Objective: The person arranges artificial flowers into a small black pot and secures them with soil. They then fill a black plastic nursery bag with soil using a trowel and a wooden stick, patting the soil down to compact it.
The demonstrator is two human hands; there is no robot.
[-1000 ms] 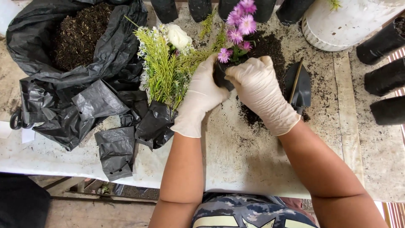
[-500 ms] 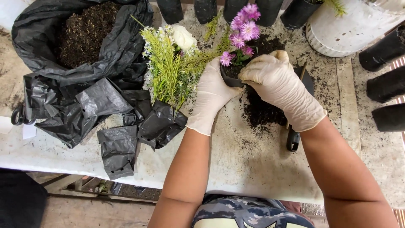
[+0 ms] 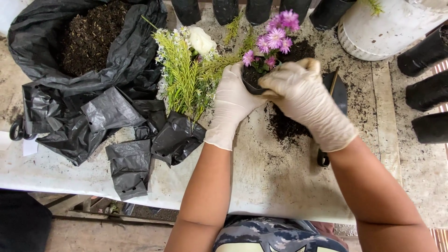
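Since the earlier frame, both gloved hands had shifted slightly left. The left hand (image 3: 233, 98) and right hand (image 3: 301, 93) clasped one black pot (image 3: 252, 79) of pink flowers (image 3: 275, 35) above the bench (image 3: 261, 172); three empty bags (image 3: 140, 149) lay left.

Two gloved hands, left (image 3: 233, 100) and right (image 3: 303, 95). One pot of pink flowers (image 3: 273, 39). One green bunch (image 3: 186, 70) with one white bloom (image 3: 201, 40). One big soil sack (image 3: 88, 44). One white bucket (image 3: 387, 28). Three black pots at right (image 3: 427, 88), four along the top (image 3: 224, 10).

Beside the glossy, crinkled black plastic soil bag (image 3: 84, 70), smooth cream rubber gloves are covering both hands; the worktable (image 3: 280, 186) is looking rough and matt.
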